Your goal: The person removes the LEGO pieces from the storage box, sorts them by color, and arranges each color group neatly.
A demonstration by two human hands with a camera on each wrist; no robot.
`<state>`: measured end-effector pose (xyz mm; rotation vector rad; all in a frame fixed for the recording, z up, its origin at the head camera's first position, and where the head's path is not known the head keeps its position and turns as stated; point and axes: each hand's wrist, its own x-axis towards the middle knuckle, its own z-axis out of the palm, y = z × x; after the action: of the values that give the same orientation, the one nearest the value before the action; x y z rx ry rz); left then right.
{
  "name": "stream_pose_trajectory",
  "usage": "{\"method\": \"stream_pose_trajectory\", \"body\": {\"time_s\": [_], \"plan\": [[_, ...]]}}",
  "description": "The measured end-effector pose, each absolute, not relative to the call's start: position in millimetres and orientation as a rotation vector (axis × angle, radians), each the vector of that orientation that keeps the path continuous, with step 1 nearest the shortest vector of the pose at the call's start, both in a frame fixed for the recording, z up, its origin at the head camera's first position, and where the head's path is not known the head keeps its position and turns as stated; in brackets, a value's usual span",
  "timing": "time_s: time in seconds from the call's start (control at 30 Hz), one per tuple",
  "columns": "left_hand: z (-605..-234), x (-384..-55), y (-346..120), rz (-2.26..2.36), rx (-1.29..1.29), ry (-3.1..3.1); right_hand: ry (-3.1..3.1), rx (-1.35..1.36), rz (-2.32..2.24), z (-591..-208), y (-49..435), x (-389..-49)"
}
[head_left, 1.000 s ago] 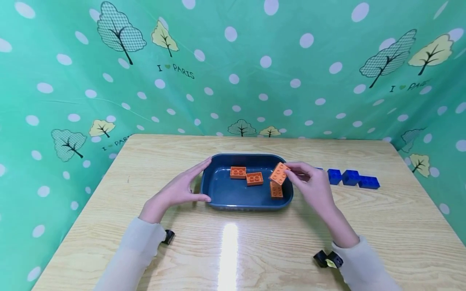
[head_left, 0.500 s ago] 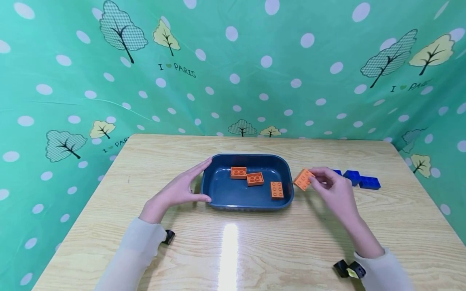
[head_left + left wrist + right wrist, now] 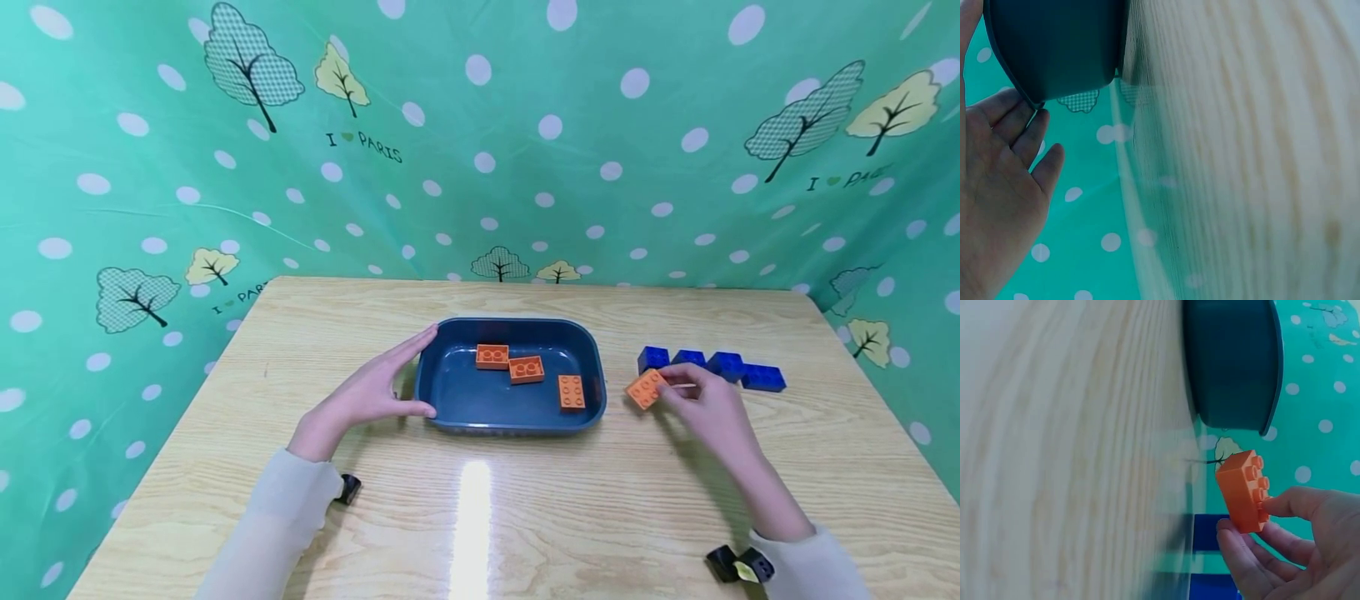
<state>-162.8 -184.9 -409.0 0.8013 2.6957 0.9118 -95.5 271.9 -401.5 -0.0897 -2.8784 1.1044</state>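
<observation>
My right hand (image 3: 708,408) pinches an orange toy building brick (image 3: 647,390) between thumb and fingers, to the right of a dark blue tray (image 3: 495,429). In the right wrist view the brick (image 3: 1241,494) is tilted, its studs facing the thumb. Two orange bricks lie in the tray with their hollow undersides showing: one brick (image 3: 492,357) at the back and another brick (image 3: 527,370) beside it. A third brick (image 3: 572,393) lies studs up at the tray's right end. My left hand (image 3: 367,390) rests against the tray's left end, thumb and fingers spread and nearly straight along its rim.
Several blue bricks stand in a row behind the right hand, among them a blue brick (image 3: 653,359) nearest the tray and a flatter-looking blue brick (image 3: 763,378) at the far right. Everything is on a light wooden table (image 3: 360,533). A green patterned cloth (image 3: 450,167) hangs behind.
My right hand has carried the orange brick from above the tray's right end out to the right and lower, near the blue row. The left hand and tray have stayed put.
</observation>
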Motion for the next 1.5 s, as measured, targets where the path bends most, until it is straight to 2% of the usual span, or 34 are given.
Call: {"method": "stream_pose_trajectory", "body": {"time_s": [1.1, 1.5], "plan": [[-408, -161, -183, 0.890, 0.782, 2.711, -3.060, -0.223, 0.893, -415, 292, -96], [-407, -160, -182, 0.903, 0.771, 2.709, -3.032, -0.112, 0.965, -413, 291, -94]]}}
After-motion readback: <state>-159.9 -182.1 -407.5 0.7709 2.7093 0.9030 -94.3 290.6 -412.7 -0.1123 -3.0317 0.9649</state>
